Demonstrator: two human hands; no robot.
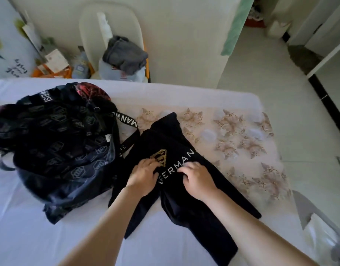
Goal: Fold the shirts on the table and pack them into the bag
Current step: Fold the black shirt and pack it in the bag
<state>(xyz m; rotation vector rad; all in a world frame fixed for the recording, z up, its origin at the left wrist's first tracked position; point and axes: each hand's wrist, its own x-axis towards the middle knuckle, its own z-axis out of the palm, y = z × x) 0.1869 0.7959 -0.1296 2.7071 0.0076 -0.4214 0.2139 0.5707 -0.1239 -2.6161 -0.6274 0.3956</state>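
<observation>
A black shirt (165, 139) with a gold emblem and white "SUPERMAN" lettering lies partly bunched on the table, slanting from the upper middle toward the lower right. My left hand (144, 176) grips the cloth just beside the emblem, fingers curled into the fabric. My right hand (196, 179) pinches the shirt over the lettering, a little to the right. A dark patterned backpack (56, 143) with white-lettered straps lies open on the left, its edge touching the shirt.
The table (242, 104) carries a white cover and a floral cloth on its right half. Behind it, a pale chair holds a grey garment (125, 54). Boxes and bottles (56, 62) crowd the back left. Tiled floor lies beyond the table's right edge.
</observation>
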